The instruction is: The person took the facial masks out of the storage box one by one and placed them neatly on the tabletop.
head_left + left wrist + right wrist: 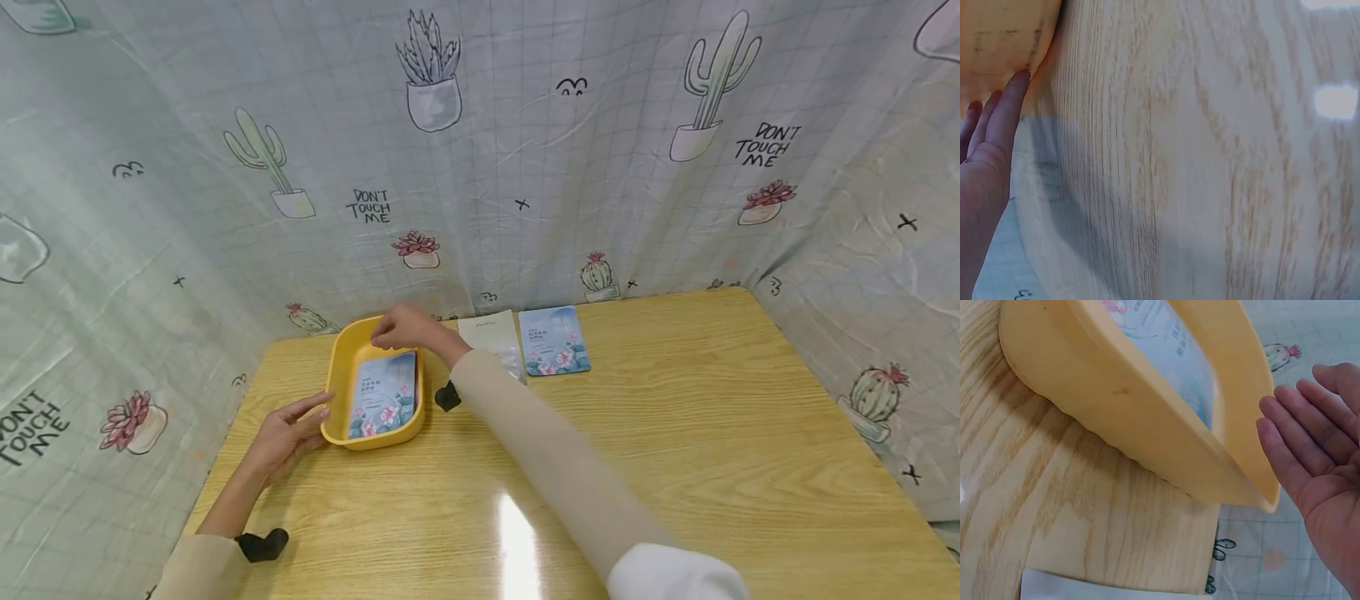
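Note:
A yellow plastic basket stands at the back left of the table. Inside it lies a blue packet printed with pink flowers, with a darker edge showing beneath it. My left hand touches the basket's left wall; in the left wrist view its fingers lie extended against the outside. Over the basket's far rim is my right hand, empty, its fingers slightly bent and apart from each other at the tips. The right wrist view shows it beside the basket's end wall.
Right of the basket lies a pale packet with faint print, partly covered by my right sleeve. Beside it is another blue flowered packet. A cloth curtain with cactus drawings hangs behind the wooden table and along its sides.

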Action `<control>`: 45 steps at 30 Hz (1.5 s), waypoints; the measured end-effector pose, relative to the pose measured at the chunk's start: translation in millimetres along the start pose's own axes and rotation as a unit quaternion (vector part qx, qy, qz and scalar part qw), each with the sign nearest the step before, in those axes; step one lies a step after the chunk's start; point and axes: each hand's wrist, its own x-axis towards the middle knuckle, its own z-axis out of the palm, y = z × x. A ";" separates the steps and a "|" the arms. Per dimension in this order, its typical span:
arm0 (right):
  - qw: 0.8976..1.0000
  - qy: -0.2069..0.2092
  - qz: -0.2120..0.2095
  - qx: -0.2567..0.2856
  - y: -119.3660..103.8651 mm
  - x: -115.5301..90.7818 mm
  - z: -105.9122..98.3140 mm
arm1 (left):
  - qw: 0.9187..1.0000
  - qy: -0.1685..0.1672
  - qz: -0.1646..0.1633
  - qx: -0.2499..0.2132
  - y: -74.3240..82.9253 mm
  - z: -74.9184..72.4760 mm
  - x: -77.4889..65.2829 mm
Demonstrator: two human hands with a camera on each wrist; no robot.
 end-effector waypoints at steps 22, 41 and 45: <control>0.989 -0.041 0.016 -0.139 -5.2 20.2 23.3 | 1.000 0.013 -0.009 0.022 -3.0 0.7 -1.7; 0.979 -0.055 0.040 -0.192 -6.7 25.4 35.1 | 1.000 0.005 -0.003 0.030 -1.3 -0.2 0.3; 0.980 -0.061 0.042 -0.186 -4.1 26.3 35.5 | 1.000 0.002 -0.005 0.030 -0.7 -1.0 -0.1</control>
